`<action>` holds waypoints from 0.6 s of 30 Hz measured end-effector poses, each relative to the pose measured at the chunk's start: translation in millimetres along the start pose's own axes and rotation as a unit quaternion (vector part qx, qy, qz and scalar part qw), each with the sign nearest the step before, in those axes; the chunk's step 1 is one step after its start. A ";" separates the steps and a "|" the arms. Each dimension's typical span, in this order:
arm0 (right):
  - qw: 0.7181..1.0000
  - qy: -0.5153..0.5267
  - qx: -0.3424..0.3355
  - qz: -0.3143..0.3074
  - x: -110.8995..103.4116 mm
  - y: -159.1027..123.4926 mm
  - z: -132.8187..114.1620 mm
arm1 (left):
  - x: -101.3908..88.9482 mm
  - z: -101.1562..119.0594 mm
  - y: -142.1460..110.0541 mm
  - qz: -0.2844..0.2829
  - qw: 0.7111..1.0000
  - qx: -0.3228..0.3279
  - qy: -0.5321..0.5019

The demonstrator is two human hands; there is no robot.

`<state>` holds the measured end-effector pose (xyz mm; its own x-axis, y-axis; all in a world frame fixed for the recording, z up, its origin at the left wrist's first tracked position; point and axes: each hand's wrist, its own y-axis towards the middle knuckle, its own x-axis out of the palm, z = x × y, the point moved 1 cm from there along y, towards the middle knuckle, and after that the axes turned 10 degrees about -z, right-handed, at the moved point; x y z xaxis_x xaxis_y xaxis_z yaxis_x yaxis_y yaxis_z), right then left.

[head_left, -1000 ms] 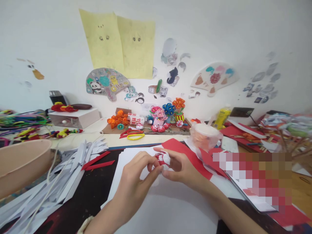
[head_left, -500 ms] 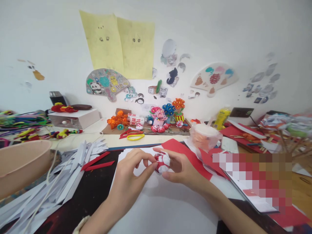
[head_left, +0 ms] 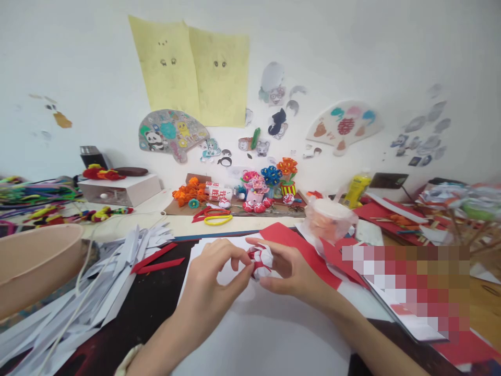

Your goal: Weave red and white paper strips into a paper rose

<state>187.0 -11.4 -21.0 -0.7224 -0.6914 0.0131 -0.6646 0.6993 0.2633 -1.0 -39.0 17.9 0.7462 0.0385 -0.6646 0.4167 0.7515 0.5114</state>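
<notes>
A small red and white folded-paper ball (head_left: pixel 262 261) is held up over a stack of white paper (head_left: pixel 266 329). My right hand (head_left: pixel 291 266) cups it from the right, thumb below and fingers above. From the left, my left hand (head_left: pixel 221 277) pinches at the ball's near left side with thumb and forefinger. Whether a paper end lies between those fingertips is too small to make out. Part of the ball's far side is hidden behind my fingers. Red paper sheets (head_left: pixel 297 248) lie just behind my right hand.
White paper strips (head_left: pixel 105 282) and two red strips (head_left: pixel 160 263) lie left, beside a beige basin (head_left: pixel 35 261). Yellow-handled scissors (head_left: pixel 218 220) rest behind. A lidded plastic cup (head_left: pixel 329 219) stands back right, near a yellow bottle (head_left: pixel 357 189). A tablet-like device (head_left: pixel 415 324) is at right, partly blurred out.
My left hand has shifted slightly left and its fingertips have moved along the ball's left side. The ball appears turned, showing different red and white folds. My right hand keeps its place.
</notes>
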 end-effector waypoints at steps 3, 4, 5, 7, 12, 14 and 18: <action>1.000 0.006 -0.002 -0.002 -0.9 0.2 0.6 | -1.0 2.8 -0.4 0.022 0.998 0.047 0.024; 1.000 0.007 -0.003 -0.002 -1.2 0.2 0.7 | -1.4 2.7 0.2 0.014 0.999 0.041 0.007; 1.000 0.008 -0.003 -0.001 -1.6 0.1 0.8 | -1.8 2.1 1.1 -0.001 1.000 0.021 -0.021; 1.000 0.007 -0.002 0.000 -2.0 -0.1 1.0 | -2.2 0.0 3.2 -0.032 0.994 -0.052 -0.095; 1.000 -0.001 -0.003 -0.005 -2.4 -0.4 2.0 | 2.3 -0.6 6.4 -0.082 0.929 -0.198 -0.301; 1.000 -0.007 -0.001 -0.004 -2.8 -0.5 2.8 | 4.6 0.2 6.7 -0.084 0.909 -0.206 -0.351; 1.000 -0.010 0.001 -0.006 -2.8 -0.9 3.5 | 7.5 -2.7 5.5 -0.075 0.906 -0.216 -0.356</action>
<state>189.0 -9.4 -24.6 -0.7182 -0.6958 -0.0089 -0.6733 0.6916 0.2613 5.5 -32.8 14.3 0.9082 -0.4038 -0.1106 0.4132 0.9069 0.0824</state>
